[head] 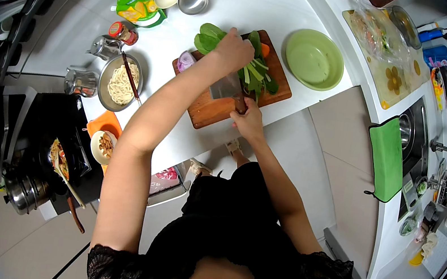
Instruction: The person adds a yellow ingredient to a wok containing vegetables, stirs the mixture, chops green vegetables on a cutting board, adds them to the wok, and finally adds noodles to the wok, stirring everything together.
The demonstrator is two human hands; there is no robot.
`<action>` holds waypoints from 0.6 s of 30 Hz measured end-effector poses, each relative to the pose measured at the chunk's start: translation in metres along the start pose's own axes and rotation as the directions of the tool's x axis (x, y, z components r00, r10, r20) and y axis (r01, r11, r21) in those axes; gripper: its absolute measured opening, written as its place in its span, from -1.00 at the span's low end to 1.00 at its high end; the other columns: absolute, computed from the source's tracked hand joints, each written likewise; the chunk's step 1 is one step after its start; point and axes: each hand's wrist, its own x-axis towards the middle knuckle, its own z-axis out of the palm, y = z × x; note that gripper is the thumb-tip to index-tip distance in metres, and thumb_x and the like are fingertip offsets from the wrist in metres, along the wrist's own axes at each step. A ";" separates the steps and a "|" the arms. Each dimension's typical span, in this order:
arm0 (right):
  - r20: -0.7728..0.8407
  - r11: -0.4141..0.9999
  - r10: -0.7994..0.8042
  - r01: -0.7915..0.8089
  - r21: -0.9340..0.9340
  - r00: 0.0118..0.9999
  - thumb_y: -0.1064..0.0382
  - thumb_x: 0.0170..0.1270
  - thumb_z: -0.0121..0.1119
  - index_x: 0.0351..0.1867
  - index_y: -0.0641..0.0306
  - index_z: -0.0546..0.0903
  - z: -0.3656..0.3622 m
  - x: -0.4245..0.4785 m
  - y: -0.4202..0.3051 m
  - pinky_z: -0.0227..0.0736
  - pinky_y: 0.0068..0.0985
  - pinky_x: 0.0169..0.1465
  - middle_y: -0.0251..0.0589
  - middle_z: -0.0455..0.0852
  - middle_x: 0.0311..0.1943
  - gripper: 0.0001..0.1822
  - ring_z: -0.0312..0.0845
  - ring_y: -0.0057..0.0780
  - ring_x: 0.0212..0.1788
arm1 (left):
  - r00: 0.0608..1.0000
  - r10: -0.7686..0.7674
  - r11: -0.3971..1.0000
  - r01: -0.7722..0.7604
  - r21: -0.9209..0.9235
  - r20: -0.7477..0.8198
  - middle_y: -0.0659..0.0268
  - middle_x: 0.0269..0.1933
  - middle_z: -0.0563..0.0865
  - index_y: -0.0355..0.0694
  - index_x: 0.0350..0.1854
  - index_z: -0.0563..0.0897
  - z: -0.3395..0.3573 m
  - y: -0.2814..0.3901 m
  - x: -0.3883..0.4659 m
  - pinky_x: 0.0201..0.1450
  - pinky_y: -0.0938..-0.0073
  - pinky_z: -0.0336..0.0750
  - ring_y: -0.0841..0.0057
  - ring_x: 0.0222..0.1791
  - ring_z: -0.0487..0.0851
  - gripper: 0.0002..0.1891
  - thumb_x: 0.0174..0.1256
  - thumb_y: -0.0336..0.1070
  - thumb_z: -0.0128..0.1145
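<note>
My right hand grips the handle of a cleaver, whose broad metal blade lies over the wooden cutting board. My left hand is over the far part of the board, among leafy greens; its fingers are bent and their tips hidden, so a hold cannot be made out. Cut green stems and leaves lie to the right of the blade. A piece of purple onion sits at the board's left edge. An orange piece, apparently carrot, shows near the far right edge.
Right of the board stands a green plastic bowl. At left are a metal bowl of noodles with chopsticks, a small bowl, jars, and a wok on the stove. A ladle lies at the back. An open drawer is below the counter.
</note>
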 end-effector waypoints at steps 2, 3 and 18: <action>0.018 0.998 0.025 -0.024 -0.058 1.000 0.33 0.01 0.29 0.06 0.46 0.48 -0.004 -0.004 -0.011 0.54 -0.37 -0.42 0.07 0.63 -0.26 -0.48 0.65 -0.20 -0.47 | 0.989 -0.010 0.998 0.019 -0.059 0.147 0.14 -0.09 0.73 -0.23 -0.09 0.64 -0.024 -0.005 -0.003 0.28 0.01 0.28 0.26 -0.03 0.69 -0.72 0.09 -0.43 0.20; 0.027 0.996 0.035 -0.033 -0.086 0.999 0.32 0.00 0.29 0.07 0.45 0.48 -0.006 -0.007 -0.015 0.56 -0.34 -0.35 0.09 0.62 -0.23 -0.46 0.67 -0.16 -0.39 | 0.978 -0.018 0.994 0.040 -0.105 0.210 0.12 -0.09 0.73 -0.25 -0.10 0.65 -0.037 -0.010 -0.006 0.26 0.01 0.31 0.23 -0.02 0.69 -0.73 0.10 -0.43 0.18; 0.185 0.965 0.049 0.001 -0.263 0.982 0.28 -0.05 0.26 0.00 0.43 0.48 -0.040 -0.025 -0.026 0.46 -0.14 -0.03 0.13 0.55 -0.15 -0.48 0.53 0.11 -0.10 | 0.965 -0.149 0.683 0.257 -0.684 0.214 -0.09 -0.17 0.71 -0.33 -0.05 0.65 -0.003 -0.067 -0.066 0.01 0.21 0.50 0.06 -0.12 0.67 -0.64 0.18 -0.24 0.03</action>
